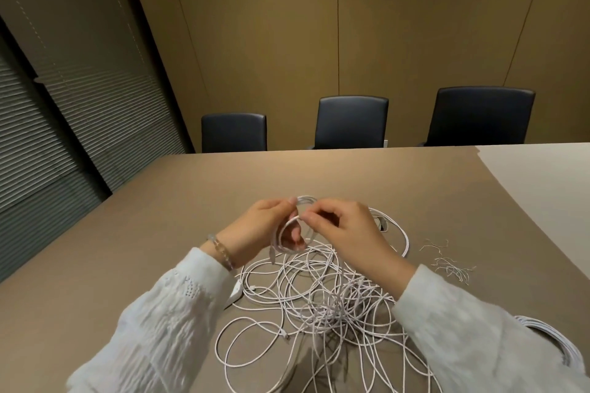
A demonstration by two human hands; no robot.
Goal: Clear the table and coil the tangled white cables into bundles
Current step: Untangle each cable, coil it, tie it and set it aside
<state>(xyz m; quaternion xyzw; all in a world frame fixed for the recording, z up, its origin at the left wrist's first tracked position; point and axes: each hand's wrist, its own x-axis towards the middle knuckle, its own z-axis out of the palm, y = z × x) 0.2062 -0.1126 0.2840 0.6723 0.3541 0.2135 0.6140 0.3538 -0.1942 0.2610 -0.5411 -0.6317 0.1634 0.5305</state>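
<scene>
On the brown table (pixel 415 188) a tangled pile of white cables (pixel 322 300) lay near the person. Above its far edge, the left hand (pixel 265 226) held a small coil (pixel 292 234) with curled fingers, and the right hand (pixel 344 230) pinched its cable.

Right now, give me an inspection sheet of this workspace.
Surface: brown table, paler section at far right.
Job's things: small coil being wound; finished bundle at right edge, partly hidden by a sleeve.
Clutter: thin twist ties scattered right of the pile.
Hands: left hand holds the small coil; right hand fingers pinch its strand.
Cables: tangled white cables piled loosely below the hands.
Surroundings: three dark chairs at the far side, blinds on the left.
</scene>
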